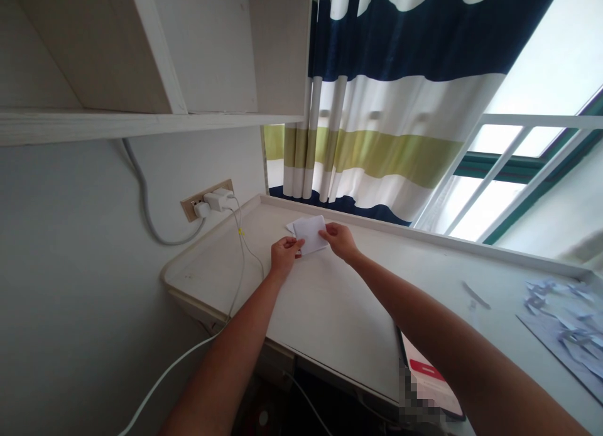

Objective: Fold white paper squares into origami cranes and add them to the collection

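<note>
Both hands hold a small white sheet of paper (pixel 311 234) above the far left part of the desk. My left hand (pixel 284 255) pinches its lower left edge between thumb and fingers. At the right edge, my right hand (pixel 340 238) grips the paper with its thumb on top. More white paper (pixel 291 227) shows just behind the held sheet, at its left; whether it is part of the same piece I cannot tell.
The white desk (pixel 334 316) has a raised back rim. A tablet or phone with a lit screen (pixel 426 373) lies partly under my right forearm. Paper scraps (pixel 565 316) lie at the right, near a thin strip (pixel 475 295). Charging cables (pixel 242 260) hang from a wall socket (pixel 207 200).
</note>
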A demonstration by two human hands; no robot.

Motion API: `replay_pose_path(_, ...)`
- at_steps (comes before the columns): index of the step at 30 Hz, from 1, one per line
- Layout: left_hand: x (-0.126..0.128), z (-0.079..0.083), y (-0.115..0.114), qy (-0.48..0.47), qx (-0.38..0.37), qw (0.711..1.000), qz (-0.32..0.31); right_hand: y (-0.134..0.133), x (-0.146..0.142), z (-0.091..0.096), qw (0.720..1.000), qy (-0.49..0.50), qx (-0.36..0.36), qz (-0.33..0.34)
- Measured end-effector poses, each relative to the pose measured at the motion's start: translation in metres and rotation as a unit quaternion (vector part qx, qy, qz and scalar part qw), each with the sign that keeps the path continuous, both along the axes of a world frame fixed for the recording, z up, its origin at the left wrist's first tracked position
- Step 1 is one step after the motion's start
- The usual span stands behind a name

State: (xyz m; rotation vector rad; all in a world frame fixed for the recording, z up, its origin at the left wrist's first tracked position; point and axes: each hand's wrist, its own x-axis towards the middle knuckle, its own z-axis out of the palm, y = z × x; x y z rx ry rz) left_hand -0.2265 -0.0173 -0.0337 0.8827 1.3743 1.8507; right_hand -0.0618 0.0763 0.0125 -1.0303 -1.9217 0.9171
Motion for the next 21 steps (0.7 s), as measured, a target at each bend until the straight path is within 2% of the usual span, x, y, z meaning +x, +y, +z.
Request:
replay_pose_path(9, 0.0, 0.004, -0.001, -0.036, 0.029, 0.998, -0.035, 0.001, 0.003, 0.005, 0.999, -0.003, 0.003, -0.036)
replay_pose_path(21, -0.001, 0.003, 0.0, -0.052, 0.016, 0.998, -0.033, -0.012, -0.012, 0.02, 0.989, -0.088, 0.068, -0.099)
